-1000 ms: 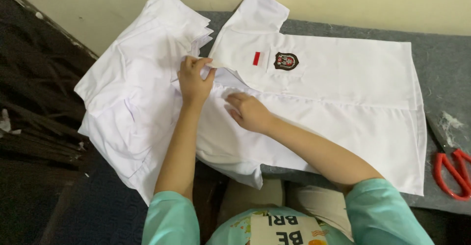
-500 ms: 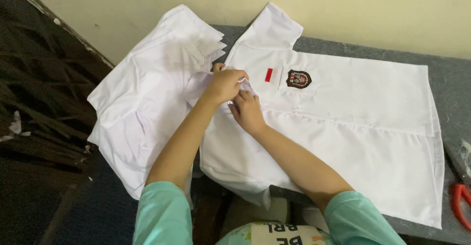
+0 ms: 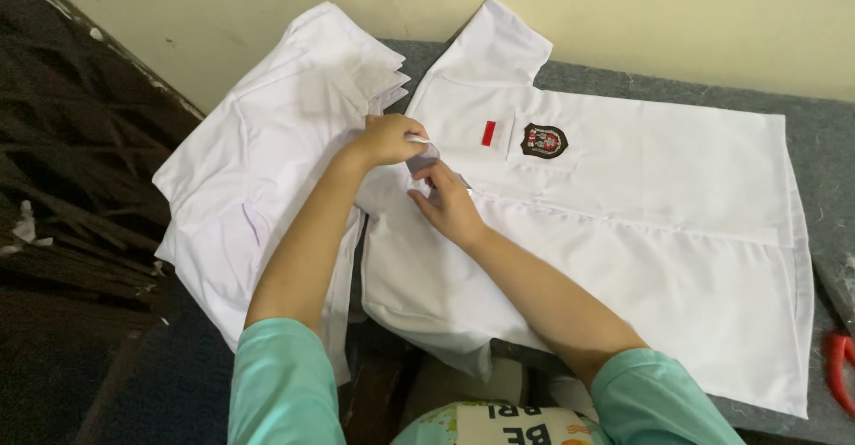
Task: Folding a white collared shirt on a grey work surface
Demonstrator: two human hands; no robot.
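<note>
Two shirts [image 3: 623,222] — scissors [image 3: 837,365] far right.

- surface [image 3: 819,142]: grey, felt-like cover, runs along the cream wall at its far edge; bare grey shows at the far right corner and down the right edge
- white shirt [image 3: 641,231]: spread flat across most of the surface, collar end toward the left, hem toward the right edge; small red patch and dark round badge on the chest; near side hangs a little over the near edge
- stack of white shirts [image 3: 267,169]: on the left end, touching the spread shirt, drooping over the left edge
- red-handled scissors [image 3: 837,365]: at the right edge, near corner, partly cut off, just beside the shirt hem
</note>
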